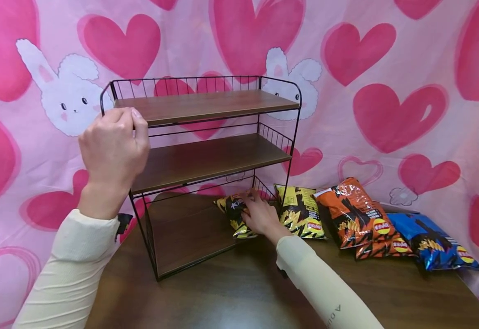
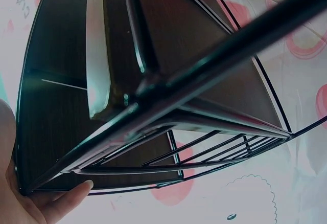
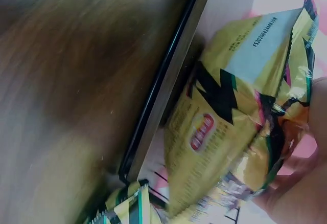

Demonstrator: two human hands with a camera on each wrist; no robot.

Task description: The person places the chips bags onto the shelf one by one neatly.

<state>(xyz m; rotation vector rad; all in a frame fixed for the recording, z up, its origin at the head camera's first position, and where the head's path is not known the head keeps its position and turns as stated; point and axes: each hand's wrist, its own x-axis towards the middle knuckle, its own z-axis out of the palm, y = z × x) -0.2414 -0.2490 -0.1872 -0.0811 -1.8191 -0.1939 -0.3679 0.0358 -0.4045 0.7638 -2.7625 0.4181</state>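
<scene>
Clamps the fingers of the right hand (image 1: 260,218) on a yellow-and-black chip bag (image 1: 233,208), pillow-shaped, made of glossy foil and crumpled at the grip. Closes the left hand (image 1: 114,148) like a fist around the upper left corner of a three-tier rack (image 1: 210,107). Combines, in that rack, thin black metal rods with flat, wood-grained boards, fenced in places by short upright wires.

Has the gripped bag at the right end of the bottom shelf (image 1: 186,233); cannot tell whether resting on the board or raised just above it. Turns the end printed with fries toward the shelf's front. In the right wrist view, appears to slant its long axis from upper right to lower left, roughly alongside the shelf's front edge, showing a pale printed panel and a red oval logo.

Includes, just right of the rack, a second yellow bag (image 1: 301,208), then two overlapping orange bags (image 1: 352,214) and a blue bag (image 1: 433,242), all puffy and shiny. Stands on a smooth brown wood-grain table (image 1: 239,283), before a lightly wrinkled pink cloth (image 1: 190,36) printed with hearts and white rabbits.
</scene>
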